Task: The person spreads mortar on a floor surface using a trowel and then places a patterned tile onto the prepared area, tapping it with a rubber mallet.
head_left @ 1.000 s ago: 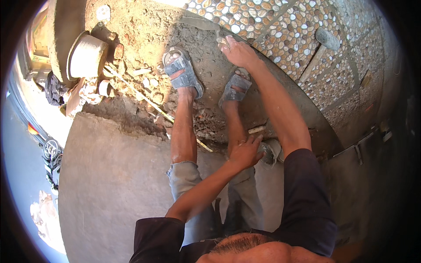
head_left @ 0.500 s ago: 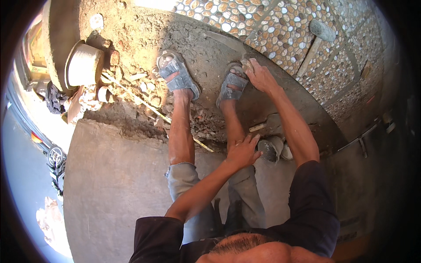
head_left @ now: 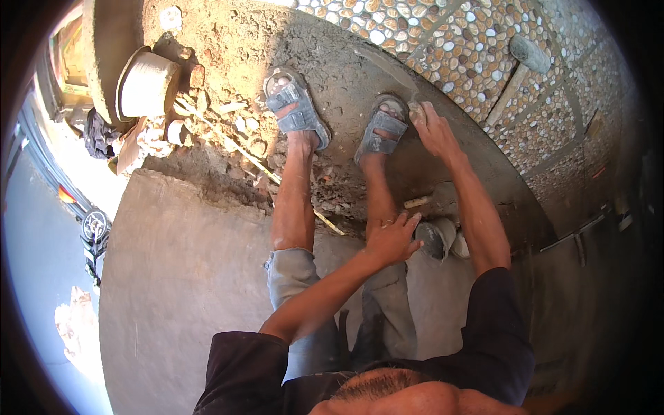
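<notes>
My right hand (head_left: pixel 434 131) is closed on the handle of a grey trowel (head_left: pixel 387 69), whose blade lies along the curved cement band (head_left: pixel 484 159) bordering the pebble paving (head_left: pixel 443 62), just right of my right sandalled foot (head_left: pixel 382 131). My left hand (head_left: pixel 392 238) rests with fingers apart on my right lower leg, holding nothing. Close beside it are dark and pale dusty containers (head_left: pixel 436 242) and a short pale stick (head_left: pixel 418 201). My left sandal (head_left: pixel 293 109) stands on the rough mortar bed.
At the upper left are a pale bucket (head_left: pixel 145 86), rubble and a long thin yellow strip (head_left: pixel 252 159). A mallet (head_left: pixel 529 55) lies on the pebbles. The smooth concrete slab (head_left: pixel 173 277) curves below me, with a wheeled item (head_left: pixel 94 228) beyond its left side.
My right hand has moved right and down along the curved cement band with the trowel. My left hand has stayed on the leg, and the view has shifted slightly.
</notes>
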Available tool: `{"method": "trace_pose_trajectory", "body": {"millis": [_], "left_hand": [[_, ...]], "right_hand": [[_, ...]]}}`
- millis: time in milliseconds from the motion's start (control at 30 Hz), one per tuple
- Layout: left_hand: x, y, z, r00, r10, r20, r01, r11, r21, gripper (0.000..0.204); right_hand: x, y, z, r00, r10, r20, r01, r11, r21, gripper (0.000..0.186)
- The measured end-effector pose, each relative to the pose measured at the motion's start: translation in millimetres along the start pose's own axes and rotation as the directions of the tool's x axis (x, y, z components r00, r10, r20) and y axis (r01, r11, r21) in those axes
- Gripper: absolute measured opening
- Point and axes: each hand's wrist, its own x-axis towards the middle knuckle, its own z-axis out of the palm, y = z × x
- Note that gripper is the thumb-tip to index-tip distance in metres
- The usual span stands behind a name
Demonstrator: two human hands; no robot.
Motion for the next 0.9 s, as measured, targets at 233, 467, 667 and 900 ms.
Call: {"method": "trace_pose_trajectory", "body": {"millis": [233,467,667,900], "left_hand": [[4,2,-1,0.999,-0.001,-0.044,0.001,1.0,0.009,0.064],[7,5,-7,0.987,-0.006,-0.161,0.016,0.998,0.058,0.066],[-15,13,-22,0.955,0.063,-0.29,-0.055,0.998,0.033,0.066],[-25,24,-27,0.973,0.104,-0.204,-0.097,0.994,0.042,0.064]], "right_hand": [[27,-25,12,0.994,0.105,0.041,-0.102,0.993,-0.06,0.049],[-36,53,1,0.991,0.014,-0.132,-0.027,0.995,-0.094,0.051],[-62,121,-32,0.954,0.299,0.011,-0.299,0.953,-0.043,0.046],[-20,127,-51,0.88,0.432,0.196,-0.457,0.883,0.106,0.044]]}}
